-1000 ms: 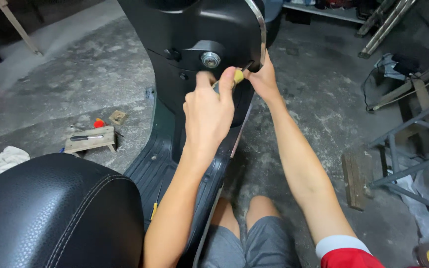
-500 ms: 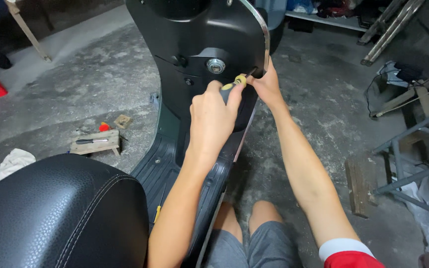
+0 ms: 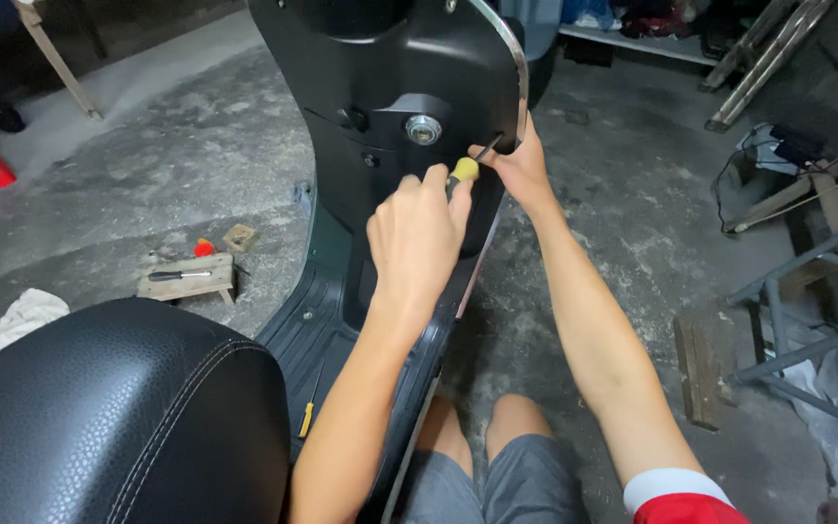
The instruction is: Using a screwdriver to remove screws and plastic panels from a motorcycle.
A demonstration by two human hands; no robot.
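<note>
Left fingers: my left hand (image 3: 419, 238) is curled tight around the screwdriver (image 3: 466, 170), only the yellow end of its handle showing past my thumb, just above centre frame.
Right fingers: my right hand (image 3: 521, 167) pinches in narrow at the screwdriver's dark shaft, right where it meets the chrome trim (image 3: 514, 58); whether the fingers actually clamp the shaft I cannot tell.
Screwdriver: tilted up to the right, tip against the right edge of the black front panel (image 3: 390, 68).
Panel: glossy black, upper centre of frame, with a round silver key lock (image 3: 423, 129) just left of my hands.
Floorboard: ribbed dark footboard (image 3: 317, 320) runs down under my left forearm; a second small yellow-handled screwdriver (image 3: 308, 415) lies on it, lower centre.
Seat: black padded seat (image 3: 109, 417) fills the lower left.
Floor: concrete; a wooden block (image 3: 186, 278) with a tool on it at mid left, a white rag (image 3: 23, 317) further left.
</note>
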